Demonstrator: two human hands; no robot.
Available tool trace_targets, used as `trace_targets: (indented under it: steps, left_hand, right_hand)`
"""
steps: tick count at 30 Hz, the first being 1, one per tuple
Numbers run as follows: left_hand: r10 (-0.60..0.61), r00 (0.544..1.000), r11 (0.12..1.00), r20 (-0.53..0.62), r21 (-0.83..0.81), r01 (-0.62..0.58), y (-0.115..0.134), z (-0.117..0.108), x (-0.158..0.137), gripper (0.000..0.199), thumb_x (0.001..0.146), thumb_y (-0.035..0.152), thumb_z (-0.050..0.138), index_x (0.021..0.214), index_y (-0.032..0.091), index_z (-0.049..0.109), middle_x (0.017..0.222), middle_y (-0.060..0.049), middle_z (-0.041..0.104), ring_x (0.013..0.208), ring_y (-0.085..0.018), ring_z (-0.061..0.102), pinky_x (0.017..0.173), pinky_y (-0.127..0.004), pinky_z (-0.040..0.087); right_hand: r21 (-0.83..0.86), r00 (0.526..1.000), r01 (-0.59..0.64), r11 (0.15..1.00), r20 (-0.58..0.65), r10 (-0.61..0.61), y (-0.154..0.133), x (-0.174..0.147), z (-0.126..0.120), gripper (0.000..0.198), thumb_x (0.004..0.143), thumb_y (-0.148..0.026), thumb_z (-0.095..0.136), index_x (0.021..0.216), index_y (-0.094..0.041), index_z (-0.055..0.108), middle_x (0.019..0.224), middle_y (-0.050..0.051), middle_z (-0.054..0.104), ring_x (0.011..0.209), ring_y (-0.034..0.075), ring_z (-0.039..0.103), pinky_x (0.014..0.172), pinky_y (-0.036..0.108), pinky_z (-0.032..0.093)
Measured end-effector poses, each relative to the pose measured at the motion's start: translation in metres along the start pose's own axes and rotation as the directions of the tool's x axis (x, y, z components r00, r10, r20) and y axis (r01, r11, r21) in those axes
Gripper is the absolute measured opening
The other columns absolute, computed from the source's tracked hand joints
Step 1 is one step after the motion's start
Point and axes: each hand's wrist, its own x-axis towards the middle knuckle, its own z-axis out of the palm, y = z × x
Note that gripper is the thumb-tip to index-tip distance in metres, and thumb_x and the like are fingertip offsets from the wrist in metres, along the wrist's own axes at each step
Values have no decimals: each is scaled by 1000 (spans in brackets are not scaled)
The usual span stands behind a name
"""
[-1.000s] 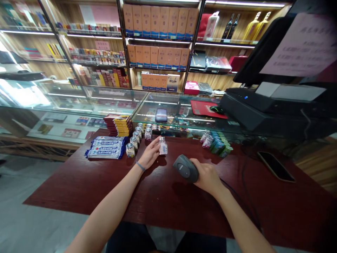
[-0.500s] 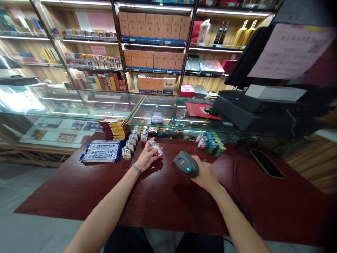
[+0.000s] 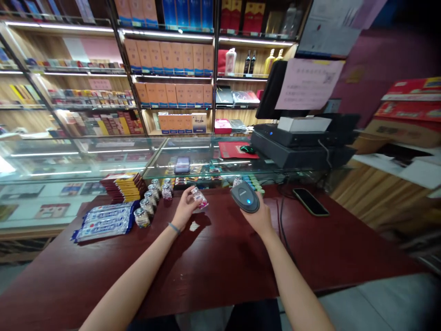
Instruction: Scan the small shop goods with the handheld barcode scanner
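My left hand (image 3: 186,209) is closed around a small clear jar (image 3: 200,197) with pink-purple contents, held tilted above the dark red table (image 3: 206,266). My right hand (image 3: 259,218) grips a dark grey barcode scanner (image 3: 245,197) with a lit blue light; its head is turned toward the jar, with a gap between them. Left of my left hand stand several similar jars (image 3: 146,205) with silvery lids. Behind the scanner, partly hidden by it, are several green and blue small cans (image 3: 255,182).
Blue-and-white packets (image 3: 105,221) and a stack of yellow and maroon packs (image 3: 126,187) lie at left. A phone (image 3: 310,202) and a black cable (image 3: 281,225) are at right. A glass display case (image 3: 158,156) borders the far edge; a monitor (image 3: 272,92) stands beyond.
The view has swung right and up, so everything sits further left. The jar in my left hand has tilted more. The scanner has moved nearer the far cans and now covers part of them.
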Motion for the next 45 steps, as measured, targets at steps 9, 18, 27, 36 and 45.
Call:
trace_targets:
  steps: [9, 18, 27, 36, 45]
  left_hand:
    - [158, 976, 971, 148, 157, -181, -39, 92, 37, 61, 71, 16, 78, 128, 23, 57, 113, -6, 65, 96, -20, 65, 94, -40, 52]
    - [239, 949, 881, 206, 366, -301, -76, 146, 53, 60, 69, 1, 68, 124, 24, 67, 106, -8, 58, 94, -23, 57, 92, -42, 51]
    - [223, 961, 930, 164, 260, -260, -100, 165, 62, 69, 68, 5, 71, 133, 23, 55, 104, -5, 55, 91, -18, 56, 90, -37, 52]
    - [230, 963, 935, 141, 243, -259, -105, 165, 63, 67, 70, 8, 73, 132, 21, 50, 105, -5, 55, 88, -17, 57, 84, -33, 52]
    - [228, 966, 946, 119, 207, -249, -101, 163, 61, 81, 64, 10, 82, 136, 21, 49, 110, -7, 54, 93, -19, 58, 88, -36, 52]
  right_hand:
    - [120, 973, -116, 986, -184, 137, 18, 16, -26, 33, 76, -37, 67, 103, -26, 53, 83, 7, 74, 80, 28, 74, 72, 37, 57]
    - [203, 938, -156, 967, -276, 209, 36, 20, -32, 30, 79, -37, 67, 102, -26, 51, 90, 9, 74, 87, 28, 74, 79, 40, 58]
    - [252, 920, -203, 946, -282, 272, 38, 21, -34, 30, 80, -39, 67, 100, -27, 50, 87, 7, 75, 85, 27, 74, 76, 39, 59]
    - [284, 917, -195, 939, -288, 277, 41, 21, -33, 30, 78, -40, 69, 99, -28, 51, 81, 6, 73, 85, 29, 74, 73, 38, 59]
    - [239, 918, -202, 950, -293, 269, 42, 20, -31, 32, 79, -39, 68, 102, -26, 50, 88, 6, 73, 81, 26, 73, 75, 38, 59]
